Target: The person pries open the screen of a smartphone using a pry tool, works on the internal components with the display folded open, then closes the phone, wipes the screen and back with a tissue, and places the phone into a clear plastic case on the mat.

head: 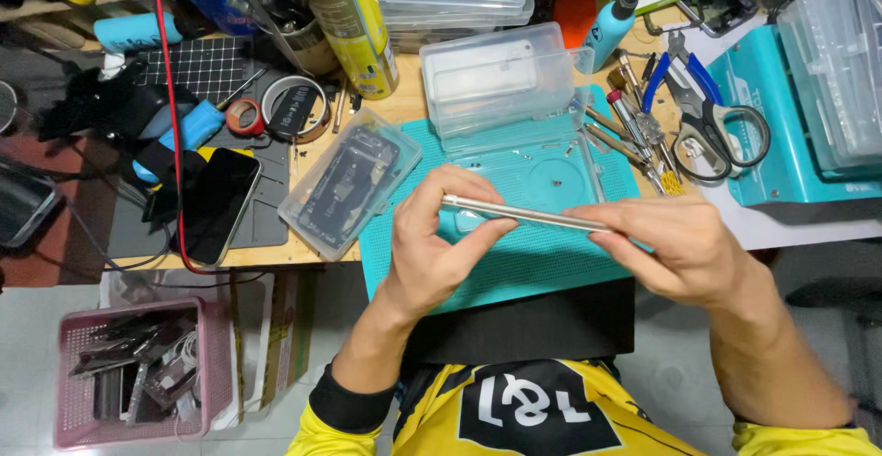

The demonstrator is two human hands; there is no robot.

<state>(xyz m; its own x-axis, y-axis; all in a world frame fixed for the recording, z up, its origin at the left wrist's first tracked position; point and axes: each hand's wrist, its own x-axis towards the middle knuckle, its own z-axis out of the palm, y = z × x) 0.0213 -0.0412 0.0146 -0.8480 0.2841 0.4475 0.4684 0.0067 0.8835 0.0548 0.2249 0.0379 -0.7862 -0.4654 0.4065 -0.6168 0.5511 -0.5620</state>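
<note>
Head view showed both hands pinching a slim, smooth metal rod (524,213) level above a teal rubbery mat (514,263): the left hand (432,245) clasped one end between thumb and fingers, the right hand (680,249) gripped the other. Beyond, on the wooden tabletop (404,102), lay a clear plastic case (349,183) holding a dark flat part, an open clear box (501,84), grey-handled scissors (712,125), and a glossy yellow spray can (354,20).
</note>
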